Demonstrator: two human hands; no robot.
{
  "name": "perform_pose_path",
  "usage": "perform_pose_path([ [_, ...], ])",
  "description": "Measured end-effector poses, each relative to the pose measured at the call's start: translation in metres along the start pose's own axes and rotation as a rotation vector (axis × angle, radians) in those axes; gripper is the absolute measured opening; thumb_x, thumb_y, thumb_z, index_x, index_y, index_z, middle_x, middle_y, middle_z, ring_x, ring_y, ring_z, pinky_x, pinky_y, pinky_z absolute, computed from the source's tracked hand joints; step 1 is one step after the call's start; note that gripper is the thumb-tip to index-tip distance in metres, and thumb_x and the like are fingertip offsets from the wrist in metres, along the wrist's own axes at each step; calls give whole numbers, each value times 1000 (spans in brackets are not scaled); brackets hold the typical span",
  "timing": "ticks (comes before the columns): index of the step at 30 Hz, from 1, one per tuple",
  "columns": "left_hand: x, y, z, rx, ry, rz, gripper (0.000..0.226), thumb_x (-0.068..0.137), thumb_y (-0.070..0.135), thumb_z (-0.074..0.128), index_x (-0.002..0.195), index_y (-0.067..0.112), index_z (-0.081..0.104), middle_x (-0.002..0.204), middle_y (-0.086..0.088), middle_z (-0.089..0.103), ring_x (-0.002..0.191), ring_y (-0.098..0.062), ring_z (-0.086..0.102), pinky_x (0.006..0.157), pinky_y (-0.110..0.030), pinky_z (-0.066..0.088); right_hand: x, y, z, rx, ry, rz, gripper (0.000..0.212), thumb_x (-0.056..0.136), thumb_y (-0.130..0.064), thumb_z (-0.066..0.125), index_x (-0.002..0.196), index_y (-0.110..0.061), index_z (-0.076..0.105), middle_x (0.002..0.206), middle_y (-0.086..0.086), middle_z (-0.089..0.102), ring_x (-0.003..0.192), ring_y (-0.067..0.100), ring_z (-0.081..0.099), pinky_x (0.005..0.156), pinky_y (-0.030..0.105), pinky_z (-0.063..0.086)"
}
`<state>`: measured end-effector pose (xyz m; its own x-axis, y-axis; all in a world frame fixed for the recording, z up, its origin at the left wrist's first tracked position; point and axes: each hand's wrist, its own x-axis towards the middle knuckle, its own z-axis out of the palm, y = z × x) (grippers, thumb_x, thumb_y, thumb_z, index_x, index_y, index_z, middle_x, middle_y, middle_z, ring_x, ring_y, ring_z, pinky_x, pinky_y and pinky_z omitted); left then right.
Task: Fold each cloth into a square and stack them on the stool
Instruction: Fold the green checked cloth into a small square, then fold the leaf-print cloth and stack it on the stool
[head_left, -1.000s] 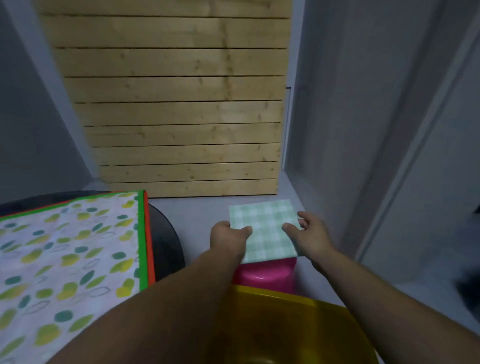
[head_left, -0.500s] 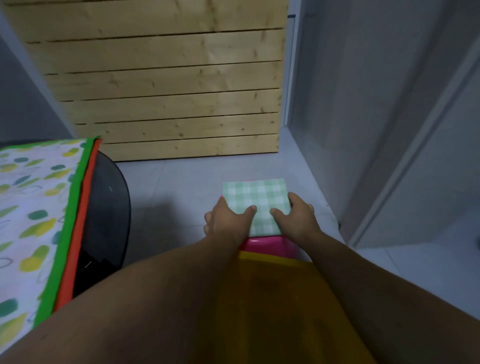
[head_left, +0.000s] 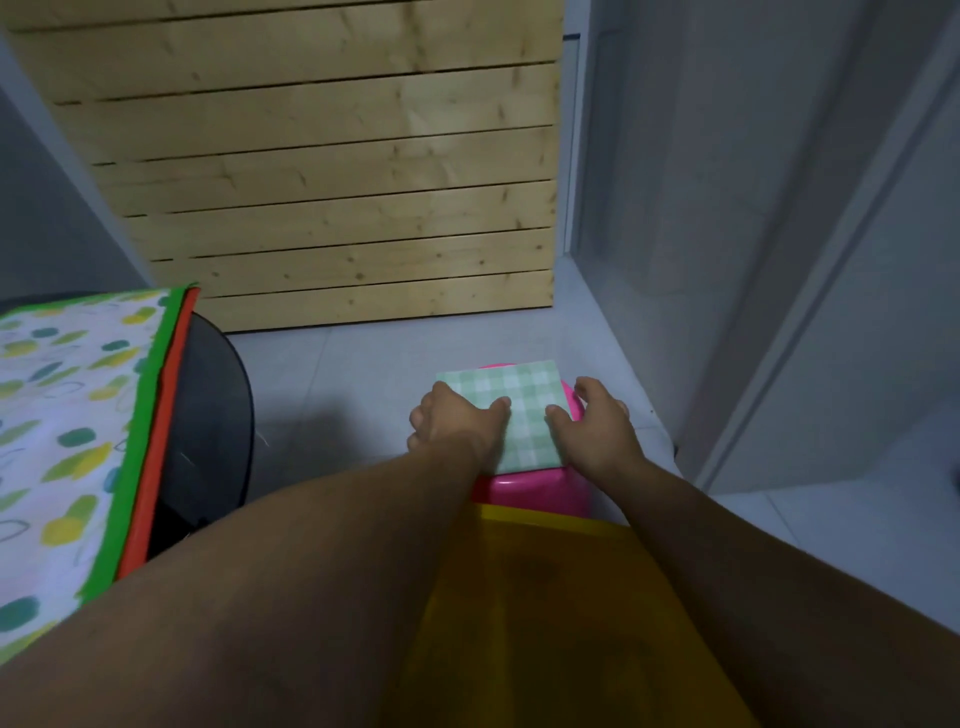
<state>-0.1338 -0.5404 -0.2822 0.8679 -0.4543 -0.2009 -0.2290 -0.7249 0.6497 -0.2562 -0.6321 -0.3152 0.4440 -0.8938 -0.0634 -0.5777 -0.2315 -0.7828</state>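
Observation:
A folded green checked cloth lies flat as a square on top of the pink stool. My left hand holds the cloth's left edge, thumb on top and fingers curled down past the edge. My right hand rests at the cloth's right edge. Its thumb touches the cloth and its fingers spread loosely over the stool's rim. Both forearms hide the stool's near sides.
A yellow tub sits just in front of the stool, under my arms. At the left, a leaf-patterned cloth with green and red borders covers a black round table. A wooden slat panel stands behind; grey panels close the right.
Both hands lowered the checked cloth from the air onto the pink stool. The right hand's fingers have loosened and spread at the edge. The view tilted downward.

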Motion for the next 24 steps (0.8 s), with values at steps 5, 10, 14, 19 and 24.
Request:
perform_pose_path([
  [5, -22, 40, -37, -83, -34, 42, 75, 89, 53, 65, 141, 4, 39, 144, -14, 46, 137, -34, 37, 109, -44, 36, -16, -28, -27, 30, 24, -70, 53, 94, -34, 59, 140, -12, 44, 141, 8, 54, 130, 27, 49, 105, 40, 41],
  [10, -63, 52, -106, -356, -67, 91, 77, 93, 49, 61, 148, 4, 33, 148, -15, 45, 134, -35, 45, 107, -38, 40, -63, -92, -52, 125, 22, -190, 48, 95, -30, 60, 138, -14, 47, 136, 4, 58, 121, 20, 56, 100, 32, 43],
  [14, -106, 42, -175, -574, -107, 160, 72, 92, 51, 60, 147, 11, 37, 141, -10, 52, 127, -30, 51, 105, -34, 41, -119, -154, -63, 193, -17, -276, 38, 97, -31, 55, 132, -15, 53, 125, 2, 62, 103, 14, 58, 86, 26, 40],
  [19, -153, -18, -279, -748, -116, 221, 62, 88, 45, 69, 133, 7, 52, 108, -7, 66, 102, -23, 69, 91, -41, 56, -203, -231, -58, 184, -96, -432, 30, 97, -31, 55, 126, -21, 58, 113, -4, 64, 101, 11, 60, 76, 21, 45],
  [24, -201, -113, -383, -606, -67, 281, 38, 94, 32, 67, 122, 8, 59, 106, -13, 70, 99, -24, 72, 91, -42, 55, -288, -293, -31, 72, -354, -609, 7, 92, -29, 62, 90, -27, 68, 86, -12, 70, 82, 3, 64, 78, 25, 50],
])
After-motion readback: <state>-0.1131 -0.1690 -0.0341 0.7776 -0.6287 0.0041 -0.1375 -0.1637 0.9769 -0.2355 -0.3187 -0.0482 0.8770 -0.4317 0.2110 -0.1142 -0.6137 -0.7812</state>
